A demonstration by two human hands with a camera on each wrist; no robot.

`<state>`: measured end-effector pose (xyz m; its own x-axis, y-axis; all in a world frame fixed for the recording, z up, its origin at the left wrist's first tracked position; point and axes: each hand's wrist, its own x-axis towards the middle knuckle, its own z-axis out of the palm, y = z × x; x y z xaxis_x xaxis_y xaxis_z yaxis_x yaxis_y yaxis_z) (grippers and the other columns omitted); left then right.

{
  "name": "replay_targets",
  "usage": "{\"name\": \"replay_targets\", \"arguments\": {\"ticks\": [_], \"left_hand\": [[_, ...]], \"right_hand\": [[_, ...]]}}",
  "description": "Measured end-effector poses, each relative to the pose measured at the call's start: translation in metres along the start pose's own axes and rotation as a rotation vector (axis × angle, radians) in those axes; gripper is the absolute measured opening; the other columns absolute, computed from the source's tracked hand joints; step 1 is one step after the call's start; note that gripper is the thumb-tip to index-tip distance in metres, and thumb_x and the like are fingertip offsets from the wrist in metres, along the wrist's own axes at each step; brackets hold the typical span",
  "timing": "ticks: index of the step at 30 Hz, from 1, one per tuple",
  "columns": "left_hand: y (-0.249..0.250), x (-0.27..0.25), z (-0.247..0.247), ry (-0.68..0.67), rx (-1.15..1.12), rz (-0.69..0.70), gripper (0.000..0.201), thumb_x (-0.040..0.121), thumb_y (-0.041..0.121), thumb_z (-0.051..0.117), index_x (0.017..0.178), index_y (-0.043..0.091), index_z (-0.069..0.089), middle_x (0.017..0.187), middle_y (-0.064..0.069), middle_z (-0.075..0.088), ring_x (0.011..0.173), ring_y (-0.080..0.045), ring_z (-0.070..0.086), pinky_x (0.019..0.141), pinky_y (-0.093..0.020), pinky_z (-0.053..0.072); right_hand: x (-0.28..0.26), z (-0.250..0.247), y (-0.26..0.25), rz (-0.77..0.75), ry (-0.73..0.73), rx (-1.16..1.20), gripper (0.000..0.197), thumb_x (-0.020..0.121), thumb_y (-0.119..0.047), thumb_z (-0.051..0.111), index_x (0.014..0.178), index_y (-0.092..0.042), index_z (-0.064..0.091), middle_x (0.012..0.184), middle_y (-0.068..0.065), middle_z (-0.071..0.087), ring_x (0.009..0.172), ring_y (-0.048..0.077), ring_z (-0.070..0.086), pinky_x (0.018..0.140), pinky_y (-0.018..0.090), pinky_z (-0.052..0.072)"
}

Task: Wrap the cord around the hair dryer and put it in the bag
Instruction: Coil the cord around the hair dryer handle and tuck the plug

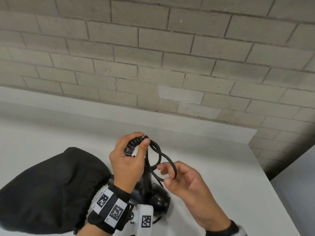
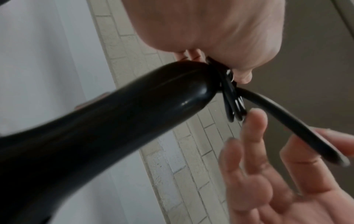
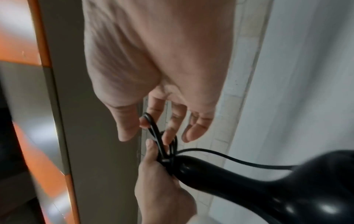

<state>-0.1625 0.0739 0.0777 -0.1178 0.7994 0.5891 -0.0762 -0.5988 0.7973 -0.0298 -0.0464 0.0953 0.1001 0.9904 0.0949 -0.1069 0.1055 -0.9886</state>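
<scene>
- Left hand [image 1: 127, 160] grips the hair dryer [image 1: 153, 193] handle end, above the counter [image 1: 221, 159].
- Right hand [image 1: 185, 181] pinches a cord [image 1: 167, 158] loop.
- Black bag [image 1: 51, 184] lies left.

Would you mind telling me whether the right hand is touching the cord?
Touching: in the head view a loop of the cord is pinched in the right hand.

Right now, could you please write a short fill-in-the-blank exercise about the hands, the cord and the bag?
1. The left hand grips the end of the hair dryer ____.
2. The right hand pinches a loop of the black ____.
3. The black bag lies on the white ____.
4. The wall behind is made of ____.

Missing words: handle; cord; table; bricks
</scene>
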Motion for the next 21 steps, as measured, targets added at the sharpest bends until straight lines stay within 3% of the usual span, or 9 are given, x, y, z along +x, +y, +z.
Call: {"name": "replay_targets", "arguments": {"ticks": [2,5,7,9,11,14,16,18,21], "left_hand": [[0.000,-0.002,-0.001,-0.012,0.008,0.012,0.022,0.082,0.037,0.072,0.097,0.020,0.070,0.094,-0.007,0.071,0.087,-0.016,0.070,0.080,-0.021,0.054],[-0.001,-0.002,-0.004,0.000,0.028,0.017,0.021,0.082,0.039,0.072,0.097,0.023,0.070,0.093,-0.006,0.071,0.088,-0.019,0.070,0.080,-0.025,0.055],[-0.002,-0.002,-0.004,0.002,0.032,0.026,0.019,0.082,0.041,0.072,0.097,0.029,0.069,0.093,-0.005,0.071,0.087,-0.019,0.070,0.080,-0.024,0.054],[0.000,-0.004,-0.003,-0.019,0.040,0.055,0.018,0.082,0.043,0.072,0.097,0.033,0.068,0.093,-0.002,0.070,0.087,-0.019,0.069,0.079,-0.021,0.053],[0.002,-0.008,0.000,-0.038,0.047,0.071,0.016,0.083,0.042,0.071,0.096,0.034,0.068,0.093,0.000,0.069,0.086,-0.019,0.069,0.079,-0.021,0.053],[0.002,-0.010,0.003,-0.048,0.041,0.082,0.018,0.083,0.045,0.071,0.096,0.033,0.068,0.093,0.001,0.069,0.086,-0.019,0.069,0.078,-0.022,0.054],[0.001,-0.009,0.003,-0.052,0.047,0.090,0.019,0.084,0.046,0.070,0.097,0.033,0.067,0.093,0.000,0.070,0.086,-0.018,0.070,0.078,-0.022,0.054],[0.000,-0.009,0.004,-0.054,0.037,0.085,0.018,0.083,0.043,0.071,0.097,0.031,0.067,0.091,-0.002,0.071,0.085,-0.018,0.070,0.077,-0.021,0.054],[0.000,-0.008,0.005,-0.038,0.015,0.068,0.020,0.083,0.037,0.072,0.097,0.024,0.069,0.089,0.001,0.072,0.084,-0.015,0.071,0.078,-0.019,0.053]], "right_hand": [[-0.007,-0.001,0.012,-0.017,-0.001,0.017,0.015,0.082,-0.025,0.073,0.080,-0.020,0.058,0.099,0.009,0.073,0.109,0.024,0.064,0.089,0.029,0.051],[-0.018,-0.006,0.020,0.012,0.015,0.068,0.023,0.076,-0.040,0.079,0.079,-0.021,0.066,0.084,0.008,0.075,0.091,0.039,0.060,0.084,0.030,0.052],[-0.026,-0.013,0.020,0.039,-0.027,0.123,0.032,0.073,-0.046,0.081,0.079,-0.018,0.067,0.079,0.016,0.074,0.078,0.035,0.059,0.079,0.031,0.050],[-0.031,-0.020,0.017,0.047,-0.077,0.196,0.033,0.073,-0.043,0.083,0.077,-0.015,0.066,0.062,0.018,0.067,0.059,0.027,0.062,0.072,0.032,0.051],[-0.033,-0.025,0.015,0.040,-0.072,0.208,0.036,0.072,-0.041,0.084,0.074,-0.011,0.064,0.049,0.012,0.057,0.043,0.018,0.053,0.066,0.032,0.051],[-0.034,-0.032,0.013,0.075,-0.114,0.227,0.040,0.072,-0.042,0.084,0.077,-0.007,0.064,0.038,-0.001,0.042,0.034,0.009,0.039,0.060,0.028,0.048],[-0.034,-0.035,0.010,0.077,-0.237,0.417,0.034,0.085,-0.033,0.075,0.091,-0.001,0.064,0.041,-0.010,0.036,0.034,0.004,0.038,0.059,0.025,0.046],[-0.034,-0.033,0.009,0.018,-0.389,0.711,0.033,0.100,-0.023,0.053,0.116,0.006,0.054,0.047,-0.010,0.031,0.040,0.004,0.038,0.062,0.023,0.041],[-0.032,-0.028,0.017,-0.011,-0.465,0.948,0.048,0.105,-0.031,0.036,0.133,0.009,0.040,0.056,-0.009,0.028,0.048,0.006,0.035,0.068,0.025,0.034]]}}
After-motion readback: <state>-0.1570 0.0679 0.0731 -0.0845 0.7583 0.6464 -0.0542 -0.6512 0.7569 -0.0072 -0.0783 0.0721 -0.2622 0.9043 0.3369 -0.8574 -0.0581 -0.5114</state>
